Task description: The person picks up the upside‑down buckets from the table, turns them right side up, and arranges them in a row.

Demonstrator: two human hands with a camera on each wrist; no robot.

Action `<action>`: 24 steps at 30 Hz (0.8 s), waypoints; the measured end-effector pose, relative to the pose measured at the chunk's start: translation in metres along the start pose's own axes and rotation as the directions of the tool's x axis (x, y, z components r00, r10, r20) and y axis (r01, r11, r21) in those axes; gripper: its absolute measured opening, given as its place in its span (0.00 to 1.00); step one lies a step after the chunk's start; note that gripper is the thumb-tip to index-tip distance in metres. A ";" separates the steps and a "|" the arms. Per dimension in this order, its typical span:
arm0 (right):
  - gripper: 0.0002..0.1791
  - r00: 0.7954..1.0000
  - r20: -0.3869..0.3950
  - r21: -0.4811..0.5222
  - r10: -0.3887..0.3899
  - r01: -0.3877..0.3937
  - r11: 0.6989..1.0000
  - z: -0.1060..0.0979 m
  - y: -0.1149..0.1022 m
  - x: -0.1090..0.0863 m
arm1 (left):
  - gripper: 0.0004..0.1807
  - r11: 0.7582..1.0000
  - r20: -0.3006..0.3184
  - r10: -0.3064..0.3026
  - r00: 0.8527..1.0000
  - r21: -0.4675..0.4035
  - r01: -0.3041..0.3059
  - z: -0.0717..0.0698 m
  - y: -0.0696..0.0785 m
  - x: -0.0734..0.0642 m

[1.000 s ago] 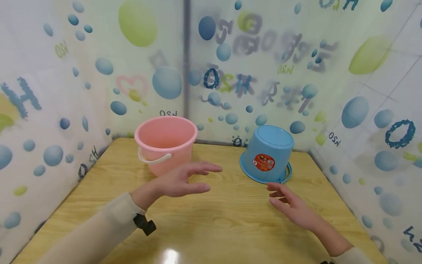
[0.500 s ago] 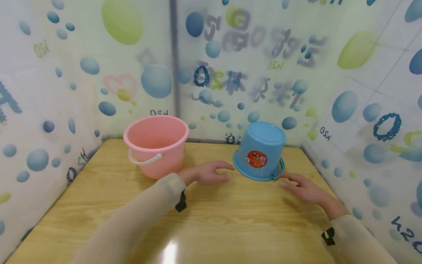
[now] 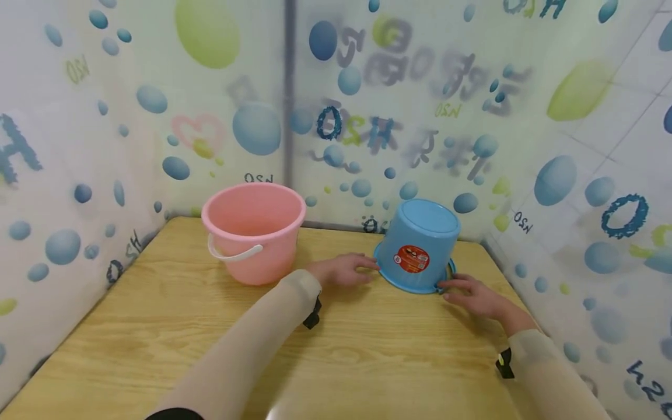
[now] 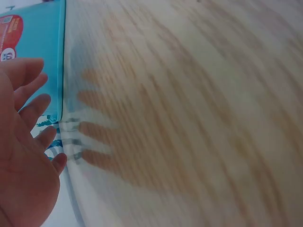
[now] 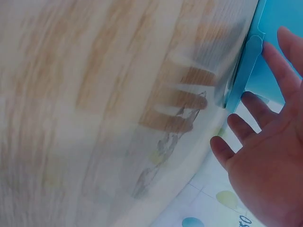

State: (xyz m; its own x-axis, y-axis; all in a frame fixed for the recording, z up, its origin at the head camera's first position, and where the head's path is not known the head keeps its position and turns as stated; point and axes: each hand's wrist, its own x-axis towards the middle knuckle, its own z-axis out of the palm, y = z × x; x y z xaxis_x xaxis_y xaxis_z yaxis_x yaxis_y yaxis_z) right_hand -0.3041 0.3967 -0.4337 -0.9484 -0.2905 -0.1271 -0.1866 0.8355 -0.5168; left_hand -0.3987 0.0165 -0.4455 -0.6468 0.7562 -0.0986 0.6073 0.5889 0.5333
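Left hand [image 3: 346, 270]: fingers spread, slightly bent, nothing in its hold. Tips at the near-left edge of the blue bucket; contact cannot be told.

Right hand [image 3: 480, 298]: fingers extended and parted, nothing in its hold. Index finger over the bucket's edge near the handle joint; it appears to touch, but pressure cannot be judged.

Blue bucket [image 3: 420, 238]: one, upside down, between the hands and slightly ahead of them. Its axis stands upright, crosswise to the line from hand to hand, so any two-handed hold would, I judge, come low and from both sides. The right hand seems a shade the nearer. Plain smooth blue, narrowing toward the base, which faces up. Rim [image 3: 406, 287] down, flared, at fingertip level. Red label [image 3: 412, 259] on the side facing the person, small print not legible to me. Blue handle [image 3: 452, 268] hanging at the rim, just beyond the right fingertips.

Pink bucket [image 3: 262, 259]: one, upright, mouth up, left of the left hand and apart from it. White handle [image 3: 235, 255] lowered on the near side.

Wooden table [image 3: 325, 350]: beneath both hands and both buckets.

Patterned sheeting [image 3: 336, 192]: beyond the hands and to either side, printed with blue and green spots.
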 end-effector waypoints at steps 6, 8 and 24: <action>0.24 0.999 0.014 0.017 0.029 -0.029 0.999 0.009 0.004 0.003 | 0.27 0.998 0.004 -0.056 0.998 -0.014 0.056 0.009 0.000 0.009; 0.24 0.999 0.017 0.025 0.039 -0.040 0.999 0.012 0.005 0.003 | 0.27 0.998 0.011 -0.055 0.998 -0.022 0.055 0.012 -0.001 0.011; 0.12 0.999 -0.041 0.092 0.020 -0.016 0.996 0.011 0.011 0.015 | 0.08 0.998 -0.060 0.030 0.998 0.055 -0.027 0.012 0.000 0.025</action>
State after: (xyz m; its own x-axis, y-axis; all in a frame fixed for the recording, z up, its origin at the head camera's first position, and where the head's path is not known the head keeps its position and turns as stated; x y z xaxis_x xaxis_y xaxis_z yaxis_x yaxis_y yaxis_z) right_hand -0.3178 0.3963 -0.4501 -0.9616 -0.2546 -0.1030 -0.1469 0.7937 -0.5904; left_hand -0.4099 0.0388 -0.4582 -0.6548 0.7551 -0.0321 0.6487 0.5833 0.4888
